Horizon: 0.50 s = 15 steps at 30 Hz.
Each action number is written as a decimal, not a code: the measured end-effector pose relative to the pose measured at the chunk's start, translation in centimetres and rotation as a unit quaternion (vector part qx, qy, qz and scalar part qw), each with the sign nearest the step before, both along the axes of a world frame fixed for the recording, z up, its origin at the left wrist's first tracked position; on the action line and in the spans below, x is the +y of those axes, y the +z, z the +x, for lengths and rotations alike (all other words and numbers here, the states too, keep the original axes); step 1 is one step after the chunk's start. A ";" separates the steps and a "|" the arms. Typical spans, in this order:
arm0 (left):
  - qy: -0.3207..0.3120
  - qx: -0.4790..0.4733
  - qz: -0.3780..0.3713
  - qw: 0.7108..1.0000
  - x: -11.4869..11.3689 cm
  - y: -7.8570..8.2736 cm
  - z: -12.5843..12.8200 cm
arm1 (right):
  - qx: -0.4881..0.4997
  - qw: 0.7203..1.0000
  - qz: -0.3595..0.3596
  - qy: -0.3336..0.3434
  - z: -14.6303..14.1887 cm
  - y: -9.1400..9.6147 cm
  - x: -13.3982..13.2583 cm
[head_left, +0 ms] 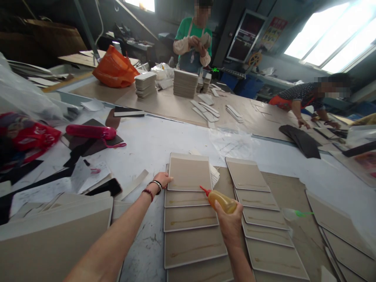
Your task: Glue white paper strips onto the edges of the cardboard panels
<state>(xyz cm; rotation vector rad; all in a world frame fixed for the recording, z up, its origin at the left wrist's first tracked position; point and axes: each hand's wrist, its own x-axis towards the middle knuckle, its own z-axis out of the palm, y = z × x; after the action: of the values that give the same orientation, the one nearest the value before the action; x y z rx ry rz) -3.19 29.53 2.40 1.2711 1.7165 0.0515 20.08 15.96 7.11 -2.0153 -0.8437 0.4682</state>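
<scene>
Head view: worktable, beige panels, workshop

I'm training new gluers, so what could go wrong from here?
1. The glue bottle in the right hand has its red nozzle over the overlapped panels; a drip might land off the glue lines.
2. The left hand touches the edge of the top panel; a nudge could smear glue beneath.
3. The green-tipped bottle lying among the panels might leak.

Tilted glue bottle over beige panel
</scene>
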 end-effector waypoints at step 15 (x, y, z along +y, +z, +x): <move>-0.011 0.015 0.057 0.998 0.3 -0.3 -0.4 | 0.054 0.994 0.046 -0.079 0.4 0.3 0.7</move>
<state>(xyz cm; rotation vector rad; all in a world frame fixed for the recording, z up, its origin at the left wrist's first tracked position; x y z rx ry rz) -3.57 29.79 2.09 1.3794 1.7459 0.1194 20.44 16.71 7.40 -1.9366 -0.6233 0.4364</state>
